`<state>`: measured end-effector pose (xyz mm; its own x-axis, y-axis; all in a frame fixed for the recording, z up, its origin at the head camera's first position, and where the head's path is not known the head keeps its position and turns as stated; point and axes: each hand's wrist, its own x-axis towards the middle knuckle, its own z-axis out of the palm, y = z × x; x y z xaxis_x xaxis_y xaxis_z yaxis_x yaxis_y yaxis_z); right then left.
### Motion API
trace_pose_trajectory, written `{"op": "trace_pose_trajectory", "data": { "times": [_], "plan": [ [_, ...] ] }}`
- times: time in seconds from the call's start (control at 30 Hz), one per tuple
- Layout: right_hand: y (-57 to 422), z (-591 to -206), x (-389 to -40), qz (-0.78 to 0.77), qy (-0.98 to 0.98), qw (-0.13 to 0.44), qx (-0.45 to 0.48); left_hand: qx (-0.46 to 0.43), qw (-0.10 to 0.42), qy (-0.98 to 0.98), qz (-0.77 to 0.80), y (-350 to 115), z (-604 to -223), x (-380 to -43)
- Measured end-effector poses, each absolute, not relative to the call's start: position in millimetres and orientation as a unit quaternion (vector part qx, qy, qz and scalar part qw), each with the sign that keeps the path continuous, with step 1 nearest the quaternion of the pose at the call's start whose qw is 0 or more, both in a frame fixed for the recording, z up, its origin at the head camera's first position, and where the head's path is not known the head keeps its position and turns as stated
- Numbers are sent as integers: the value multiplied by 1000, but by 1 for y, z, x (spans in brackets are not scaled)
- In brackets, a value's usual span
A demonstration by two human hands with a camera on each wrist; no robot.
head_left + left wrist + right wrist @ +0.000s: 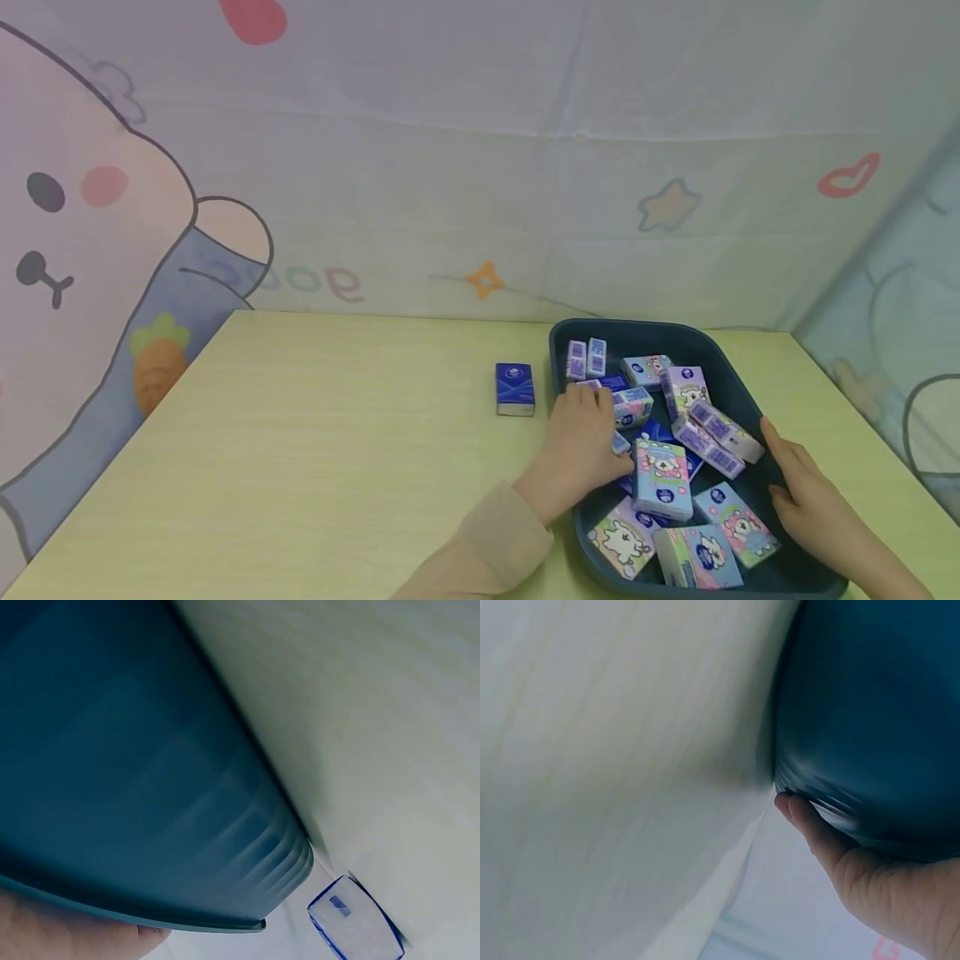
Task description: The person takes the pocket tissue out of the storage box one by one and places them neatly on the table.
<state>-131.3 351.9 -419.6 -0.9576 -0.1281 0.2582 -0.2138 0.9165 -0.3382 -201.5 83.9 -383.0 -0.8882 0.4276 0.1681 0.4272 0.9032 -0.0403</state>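
A dark teal plastic basin (720, 367) stands at the right of the table with several small tissue packs in it, pastel cartoon ones and blue ones. Over its left rim reaches my left hand (577, 437), fingers bent down among the packs; the fingertips are hidden, so whether they hold one is unclear. A cartoon tissue pack (662, 477) lies just right of its thumb. My right hand (813, 504) holds the basin's right rim, thumb on the inside. In the right wrist view its fingers (817, 832) lie along the outer wall. Left of the basin sits a single blue tissue pack (515, 389).
The pale yellow table (360, 450) extends to the left of the basin. Behind it hangs a cloth (450, 192) printed with a cartoon animal, stars and hearts. At the right is a light blue printed surface (915, 333).
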Motion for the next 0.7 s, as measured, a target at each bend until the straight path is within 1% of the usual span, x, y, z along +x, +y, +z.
{"op": "trace_pose_trajectory", "data": {
  "times": [0.17, 0.47, 0.7],
  "plan": [
    [355, -423, -130, 176, -972, 126, 91, -222, 86, -971, 10, 85, -381, -202],
    [355, -423, -130, 164, -974, 128, 88, -235, 67, -970, 10, 82, -376, -206],
    [354, -421, -130, 172, -972, 133, 91, -242, 57, -968, -30, 75, -366, -210]
  ]
}}
